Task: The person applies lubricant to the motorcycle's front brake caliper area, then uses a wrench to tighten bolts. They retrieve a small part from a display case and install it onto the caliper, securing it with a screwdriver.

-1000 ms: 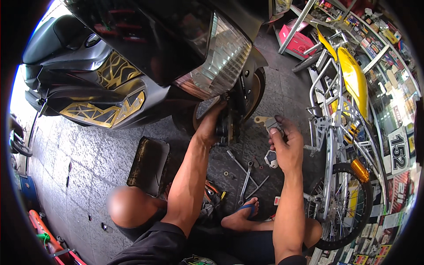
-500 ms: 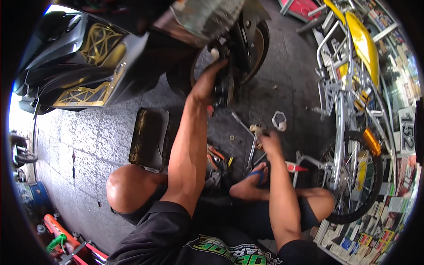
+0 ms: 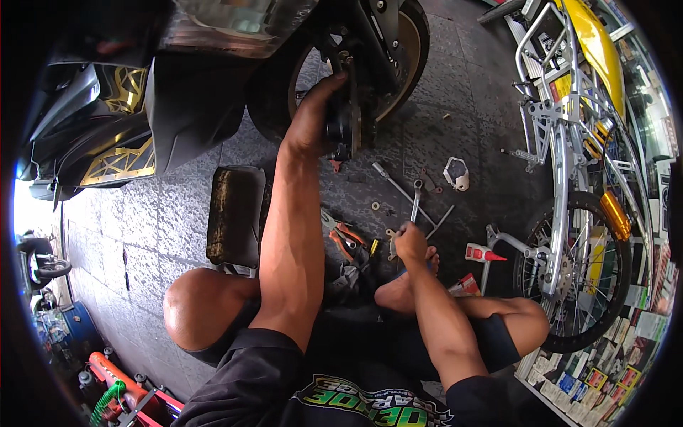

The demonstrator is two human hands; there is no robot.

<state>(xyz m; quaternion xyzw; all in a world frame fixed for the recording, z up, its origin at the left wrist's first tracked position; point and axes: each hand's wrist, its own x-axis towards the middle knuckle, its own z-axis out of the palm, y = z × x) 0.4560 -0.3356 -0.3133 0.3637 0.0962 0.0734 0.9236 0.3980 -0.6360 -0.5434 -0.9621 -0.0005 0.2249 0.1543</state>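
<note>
My left hand (image 3: pixel 311 114) reaches up to the black scooter's front wheel (image 3: pixel 413 78) and grips the dark fork and brake assembly (image 3: pixel 345 128), its fingers partly hidden. My right hand (image 3: pixel 409 242) is low by my foot, closed around the lower end of a combination wrench (image 3: pixel 415 203). A brass-coloured bracket (image 3: pixel 391 249) lies against its fingers; whether it is held too, I cannot tell. Around it are a long socket tool (image 3: pixel 398 186), orange-handled pliers (image 3: pixel 347 238), a washer (image 3: pixel 376 206), a white faceted object (image 3: pixel 457 173) and a red-capped white tube (image 3: pixel 480 253).
A dark metal tray (image 3: pixel 231 220) lies left of my arm. A yellow bike with a silver frame (image 3: pixel 569 114) stands at right beside shelves of small boxed goods (image 3: pixel 626 341). The scooter body (image 3: pixel 185 114) fills the upper left; a red jack (image 3: pixel 117 384) sits lower left.
My right hand has come down from mid-air with the bracket to the tools and now grips a wrench. My left hand stays at the wheel. The view has shifted, so the scooter appears higher.
</note>
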